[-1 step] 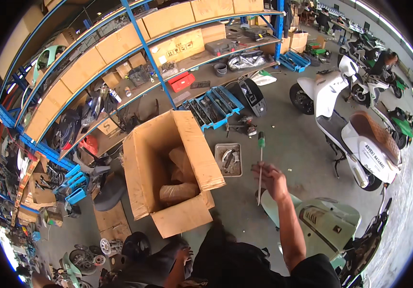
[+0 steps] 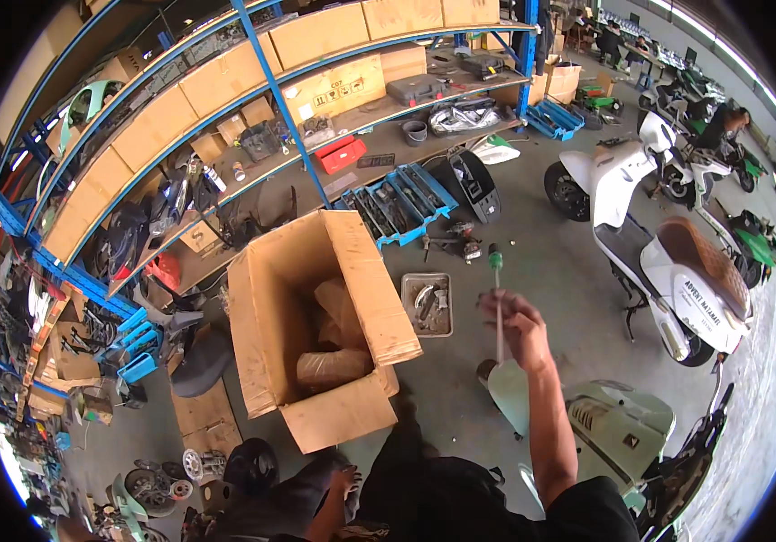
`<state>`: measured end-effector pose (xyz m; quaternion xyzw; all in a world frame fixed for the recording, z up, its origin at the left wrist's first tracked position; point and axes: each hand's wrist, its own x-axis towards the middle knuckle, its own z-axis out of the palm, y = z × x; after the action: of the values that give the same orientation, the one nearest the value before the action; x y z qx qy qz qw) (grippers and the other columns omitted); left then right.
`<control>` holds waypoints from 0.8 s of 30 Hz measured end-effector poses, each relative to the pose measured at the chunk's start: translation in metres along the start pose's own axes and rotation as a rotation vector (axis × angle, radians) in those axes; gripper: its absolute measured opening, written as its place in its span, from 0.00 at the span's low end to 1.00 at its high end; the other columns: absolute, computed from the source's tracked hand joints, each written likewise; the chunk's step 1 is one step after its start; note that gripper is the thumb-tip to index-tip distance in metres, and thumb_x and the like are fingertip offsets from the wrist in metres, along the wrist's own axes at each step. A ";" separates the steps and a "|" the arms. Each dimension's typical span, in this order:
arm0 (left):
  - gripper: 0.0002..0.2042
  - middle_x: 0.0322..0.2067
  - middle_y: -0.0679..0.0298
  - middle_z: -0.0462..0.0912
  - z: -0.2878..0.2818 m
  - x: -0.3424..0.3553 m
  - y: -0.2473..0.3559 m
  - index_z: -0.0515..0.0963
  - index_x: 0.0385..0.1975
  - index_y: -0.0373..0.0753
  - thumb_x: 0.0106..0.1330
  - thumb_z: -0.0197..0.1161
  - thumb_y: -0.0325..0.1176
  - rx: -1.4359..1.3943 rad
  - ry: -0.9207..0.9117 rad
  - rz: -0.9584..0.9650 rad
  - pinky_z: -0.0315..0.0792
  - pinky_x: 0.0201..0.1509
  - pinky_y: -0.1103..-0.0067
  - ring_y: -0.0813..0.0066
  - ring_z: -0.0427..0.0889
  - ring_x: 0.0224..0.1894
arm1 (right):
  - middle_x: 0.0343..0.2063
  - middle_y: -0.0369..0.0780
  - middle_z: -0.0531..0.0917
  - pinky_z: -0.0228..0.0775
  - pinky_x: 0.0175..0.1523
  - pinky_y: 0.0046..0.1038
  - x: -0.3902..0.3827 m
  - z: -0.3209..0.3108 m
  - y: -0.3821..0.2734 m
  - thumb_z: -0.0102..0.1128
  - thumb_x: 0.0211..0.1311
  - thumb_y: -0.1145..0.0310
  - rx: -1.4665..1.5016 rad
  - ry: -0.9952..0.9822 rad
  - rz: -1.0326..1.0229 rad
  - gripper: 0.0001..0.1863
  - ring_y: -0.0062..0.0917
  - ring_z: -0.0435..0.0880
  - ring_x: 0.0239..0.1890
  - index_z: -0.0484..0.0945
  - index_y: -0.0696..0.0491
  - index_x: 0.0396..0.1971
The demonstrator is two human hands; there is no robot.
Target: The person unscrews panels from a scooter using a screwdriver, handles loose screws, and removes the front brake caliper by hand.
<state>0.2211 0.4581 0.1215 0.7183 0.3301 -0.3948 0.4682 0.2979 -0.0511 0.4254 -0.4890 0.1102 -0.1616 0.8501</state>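
Note:
My right hand reaches out over the floor, its fingers closed around the thin metal shaft of a screwdriver with a green handle. The handle points away from me and the shaft tip toward me. Low in the view, my left hand hangs beside dark clothing, fingers a little apart and holding nothing that shows. Between my hands and the shelves stands an open cardboard box with a brown wrapped bundle inside. A shallow metal tray of small parts lies left of the screwdriver.
A blue cantilever toolbox full of tools stands beyond the tray. Blue-framed shelves line the left and far side. To the right are a white scooter and pale green body panels. Wheels lie lower left.
The screwdriver's shaft tip has swung slightly right while my right hand keeps its grip. The view has shifted a little; the box and tray stay in place.

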 end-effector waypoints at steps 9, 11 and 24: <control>0.11 0.29 0.61 0.82 0.064 0.086 0.075 0.75 0.42 0.42 0.65 0.56 0.39 0.251 0.041 0.135 0.74 0.33 0.67 0.67 0.80 0.27 | 0.26 0.41 0.77 0.68 0.37 0.33 0.282 -0.018 0.083 0.61 0.61 0.54 -0.742 0.281 0.249 0.19 0.29 0.76 0.31 0.76 0.55 0.41; 0.11 0.29 0.61 0.82 0.104 0.095 0.088 0.74 0.43 0.42 0.66 0.55 0.39 0.044 -0.043 0.032 0.74 0.32 0.67 0.67 0.80 0.27 | 0.19 0.42 0.75 0.66 0.22 0.38 0.297 -0.086 0.199 0.57 0.64 0.54 -0.706 0.489 0.787 0.17 0.33 0.76 0.21 0.74 0.55 0.31; 0.09 0.29 0.59 0.80 0.248 0.045 0.139 0.68 0.46 0.44 0.68 0.49 0.34 -0.918 0.444 -0.442 0.74 0.26 0.66 0.64 0.81 0.26 | 0.22 0.39 0.80 0.78 0.27 0.31 0.490 -0.087 0.265 0.63 0.59 0.64 -0.511 0.019 1.268 0.09 0.27 0.79 0.21 0.78 0.54 0.30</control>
<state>0.2953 0.1837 0.0777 0.4201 0.7017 -0.1385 0.5585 0.7644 -0.1835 0.1383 -0.5138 0.4174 0.3942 0.6375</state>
